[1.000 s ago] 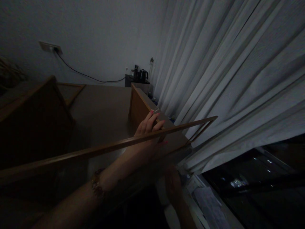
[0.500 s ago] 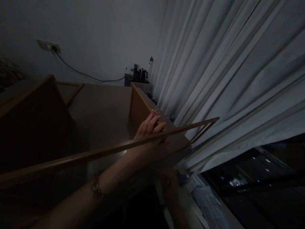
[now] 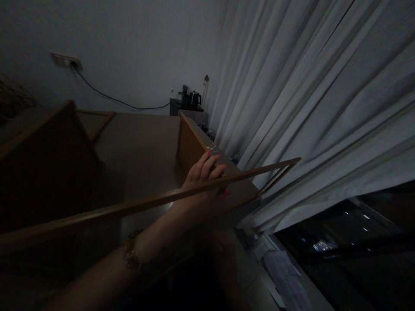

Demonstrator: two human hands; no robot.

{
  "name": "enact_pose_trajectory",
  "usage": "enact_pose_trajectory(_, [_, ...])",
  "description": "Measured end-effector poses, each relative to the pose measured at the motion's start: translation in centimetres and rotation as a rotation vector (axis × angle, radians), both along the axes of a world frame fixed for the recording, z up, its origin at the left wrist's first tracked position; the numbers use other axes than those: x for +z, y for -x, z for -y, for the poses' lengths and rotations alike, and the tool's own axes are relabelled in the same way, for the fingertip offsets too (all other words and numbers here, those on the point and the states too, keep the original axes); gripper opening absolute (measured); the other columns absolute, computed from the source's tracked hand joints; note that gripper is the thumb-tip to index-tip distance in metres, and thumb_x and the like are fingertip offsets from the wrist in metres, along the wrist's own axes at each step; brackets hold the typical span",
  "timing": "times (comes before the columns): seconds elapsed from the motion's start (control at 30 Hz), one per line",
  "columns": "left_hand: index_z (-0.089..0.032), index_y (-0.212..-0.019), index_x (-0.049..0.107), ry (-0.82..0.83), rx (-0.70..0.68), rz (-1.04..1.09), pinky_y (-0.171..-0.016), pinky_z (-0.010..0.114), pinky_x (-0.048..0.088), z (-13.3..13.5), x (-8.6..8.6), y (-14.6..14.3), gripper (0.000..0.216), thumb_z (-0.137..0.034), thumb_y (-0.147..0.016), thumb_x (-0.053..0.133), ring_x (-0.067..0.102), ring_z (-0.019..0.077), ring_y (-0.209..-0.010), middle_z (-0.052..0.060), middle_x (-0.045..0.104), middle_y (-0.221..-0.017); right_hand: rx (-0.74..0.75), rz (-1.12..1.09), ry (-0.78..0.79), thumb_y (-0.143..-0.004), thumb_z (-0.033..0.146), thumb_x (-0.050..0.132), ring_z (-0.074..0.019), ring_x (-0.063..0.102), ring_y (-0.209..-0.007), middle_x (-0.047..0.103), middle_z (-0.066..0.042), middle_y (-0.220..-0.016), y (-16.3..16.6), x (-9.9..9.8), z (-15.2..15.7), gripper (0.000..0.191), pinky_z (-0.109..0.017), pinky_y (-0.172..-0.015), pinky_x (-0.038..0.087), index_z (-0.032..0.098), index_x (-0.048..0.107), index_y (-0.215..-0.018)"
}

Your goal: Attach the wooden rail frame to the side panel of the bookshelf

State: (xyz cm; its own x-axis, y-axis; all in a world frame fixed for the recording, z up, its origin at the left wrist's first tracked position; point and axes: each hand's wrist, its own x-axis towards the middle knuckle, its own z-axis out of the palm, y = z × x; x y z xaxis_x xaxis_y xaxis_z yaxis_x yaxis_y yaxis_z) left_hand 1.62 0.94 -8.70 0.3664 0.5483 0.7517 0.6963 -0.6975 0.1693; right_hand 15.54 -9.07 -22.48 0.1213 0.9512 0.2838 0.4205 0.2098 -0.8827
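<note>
My left hand (image 3: pixel 202 170), with a bracelet on its wrist, reaches under a long wooden rail (image 3: pixel 129 207) that crosses the foreground. Its fingers are bent over the top edge of an upright wooden panel (image 3: pixel 189 140), and the thumb is on the near side. Lower down, beneath the rail, my right hand (image 3: pixel 222 248) is dark and blurred. Its fingers cannot be made out, nor whether it touches anything. Beyond the panel's edge lies a strip of grey board (image 3: pixel 210 144) with a few pale flakes or chips on it.
To the left stands another dark wooden panel (image 3: pixel 48 160). A grey flat surface (image 3: pixel 142 142) lies between the two panels. Against the wall, a small cabinet (image 3: pixel 191 113) bears a black kettle (image 3: pixel 195 99). White curtains (image 3: pixel 292 108) hang on the right, above papers (image 3: pixel 285 272).
My right hand has shifted slightly to the left and into deeper shadow. My left hand keeps its place on the panel's edge.
</note>
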Motion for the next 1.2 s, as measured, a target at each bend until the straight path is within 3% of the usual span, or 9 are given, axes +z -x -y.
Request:
enact_pose_trajectory(0.67, [-0.01, -0.127, 0.045, 0.05, -0.004, -0.035, -0.115, 0.049, 0.036, 0.2, 0.3, 0.2, 0.054, -0.045, -0.087, 0.054, 0.024, 0.0326, -0.143, 0.019, 0.04, -0.144, 0.018, 0.081, -0.014, -0.09, 0.051, 0.053, -0.0172, 0.068, -0.076, 0.075, -0.001, -0.079, 0.1, -0.3, 0.0, 0.034, -0.026, -0.068, 0.051, 0.027, 0.076, -0.083])
enact_pose_trajectory(1.0, [-0.011, -0.125, 0.046, -0.009, -0.007, -0.02, -0.114, 0.048, 0.038, -0.1, 0.1, 0.1, 0.052, -0.043, -0.086, 0.055, 0.025, 0.0322, -0.142, 0.018, 0.041, -0.141, 0.022, 0.064, -0.011, -0.089, 0.055, 0.051, -0.0174, 0.069, -0.079, 0.076, -0.003, -0.085, 0.1, -1.3, -0.1, 0.039, -0.026, -0.069, 0.052, 0.026, 0.077, -0.085])
enact_pose_trajectory(1.2, [-0.011, -0.125, 0.045, -0.021, -0.003, -0.043, -0.115, 0.05, 0.038, -0.1, 0.1, 0.2, 0.051, -0.044, -0.087, 0.054, 0.026, 0.0333, -0.142, 0.017, 0.043, -0.139, 0.134, -0.03, 0.064, -0.086, 0.058, 0.054, -0.0186, 0.071, -0.085, 0.077, -0.004, -0.09, -0.4, -2.0, -0.2, 0.04, -0.027, -0.077, 0.053, 0.026, 0.077, -0.09])
